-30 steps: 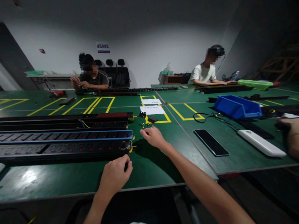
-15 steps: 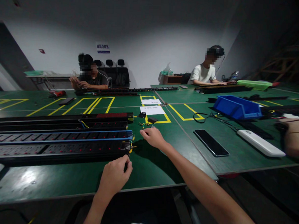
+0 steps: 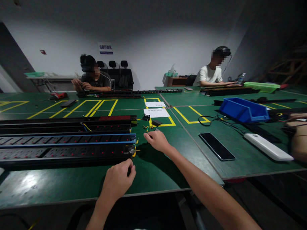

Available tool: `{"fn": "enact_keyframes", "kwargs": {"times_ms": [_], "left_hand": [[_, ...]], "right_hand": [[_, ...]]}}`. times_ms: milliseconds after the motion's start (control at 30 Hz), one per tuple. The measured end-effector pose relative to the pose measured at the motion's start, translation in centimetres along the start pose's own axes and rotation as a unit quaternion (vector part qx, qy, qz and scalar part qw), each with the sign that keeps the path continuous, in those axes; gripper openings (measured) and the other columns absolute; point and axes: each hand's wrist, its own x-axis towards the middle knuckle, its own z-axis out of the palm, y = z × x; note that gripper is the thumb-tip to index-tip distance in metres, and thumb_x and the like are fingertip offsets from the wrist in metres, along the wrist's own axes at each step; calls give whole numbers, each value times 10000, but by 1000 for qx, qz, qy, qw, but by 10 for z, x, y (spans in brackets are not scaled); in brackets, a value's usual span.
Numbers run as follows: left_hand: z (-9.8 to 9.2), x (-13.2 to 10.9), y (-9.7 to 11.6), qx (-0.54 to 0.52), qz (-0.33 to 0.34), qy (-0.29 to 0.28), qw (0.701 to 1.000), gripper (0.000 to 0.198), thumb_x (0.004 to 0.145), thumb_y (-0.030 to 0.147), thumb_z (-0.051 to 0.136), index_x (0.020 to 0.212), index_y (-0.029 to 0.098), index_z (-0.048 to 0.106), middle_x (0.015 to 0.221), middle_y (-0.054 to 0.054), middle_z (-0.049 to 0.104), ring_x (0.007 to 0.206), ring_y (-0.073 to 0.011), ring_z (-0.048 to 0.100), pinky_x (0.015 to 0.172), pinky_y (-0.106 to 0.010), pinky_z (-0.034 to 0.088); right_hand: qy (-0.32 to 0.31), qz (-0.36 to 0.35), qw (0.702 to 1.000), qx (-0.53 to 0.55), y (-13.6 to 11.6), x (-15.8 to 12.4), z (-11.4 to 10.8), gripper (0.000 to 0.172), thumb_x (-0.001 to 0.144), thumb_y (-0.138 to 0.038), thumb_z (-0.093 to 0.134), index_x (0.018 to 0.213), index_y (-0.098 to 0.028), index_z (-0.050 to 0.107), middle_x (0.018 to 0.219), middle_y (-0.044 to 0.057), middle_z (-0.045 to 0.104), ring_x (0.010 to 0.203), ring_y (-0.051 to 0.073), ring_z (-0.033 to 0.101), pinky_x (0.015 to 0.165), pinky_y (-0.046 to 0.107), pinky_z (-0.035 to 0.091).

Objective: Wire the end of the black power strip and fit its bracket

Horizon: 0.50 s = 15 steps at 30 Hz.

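Note:
Several long black power strips [image 3: 59,147] lie side by side on the green table [image 3: 166,169], their open ends with yellow and blue wires facing right. My left hand [image 3: 118,181] rests closed at the near corner of the front strip, fingers pinched on something small and dark I cannot make out. My right hand [image 3: 156,140] sits curled on the table just right of the strip ends, close to small black parts [image 3: 153,122] and loose yellow wire bits. Whether its fingers hold anything is hidden.
A black phone [image 3: 216,146] and a white rectangular device [image 3: 268,147] lie to the right, with a blue bin [image 3: 244,109] behind. Another person's arm [image 3: 302,140] enters at the right edge. Two seated people work at the far tables. White papers [image 3: 156,111] lie in a yellow-taped box.
My hands have stayed where they were. The other person's arm at the right edge has shifted slightly.

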Motion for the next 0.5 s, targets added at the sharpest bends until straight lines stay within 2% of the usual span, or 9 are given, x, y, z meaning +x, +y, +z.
{"fn": "enact_keyframes", "kwargs": {"times_ms": [500], "left_hand": [[1, 0, -1, -1, 3, 4, 1000, 197, 961, 288, 434, 829, 223, 566, 746, 6, 673, 668, -152, 617, 616, -279, 295]], "right_hand": [[-3, 6, 1000, -7, 0, 0, 0, 513, 1010, -383, 404, 553, -178, 510, 541, -3, 502, 499, 110, 373, 581, 296, 194]]}}
